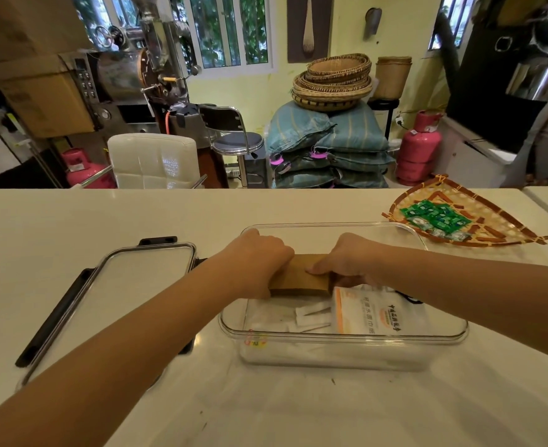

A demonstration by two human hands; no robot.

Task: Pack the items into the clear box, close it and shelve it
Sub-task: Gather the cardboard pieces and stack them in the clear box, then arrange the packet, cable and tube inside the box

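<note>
Cardboard of a plain brown colour, seemingly a flat stack of sleeves point(301, 275), is held over the middle of the clear box point(343, 337) by both hands. The left hand point(259, 262) is clamped on its left end, with the fingers curled over the top edge and the thumb hidden below. The right hand point(347, 262) is closed on its right end, with the thumb laid flat across the top face and the fingers wrapped underneath. The stack is tilted slightly, with its near edge just above the box's contents; whether it touches them cannot be told.

Inside the box, a white packet with orange print point(372, 309) is seen at the right, just below the right wrist, and small white sachets point(311, 316) are seen beside it on the left. The box is open and is set on the white counter point(266, 408), straight ahead of the person.

The lid point(130, 285), clear with black latches along its edges, is laid flat on the counter just left of the box, partly under the left forearm.

At the far right of the counter, well apart from the box, a woven bamboo tray point(492, 221) is placed, and green sachets point(435, 216) are piled in it.
</note>
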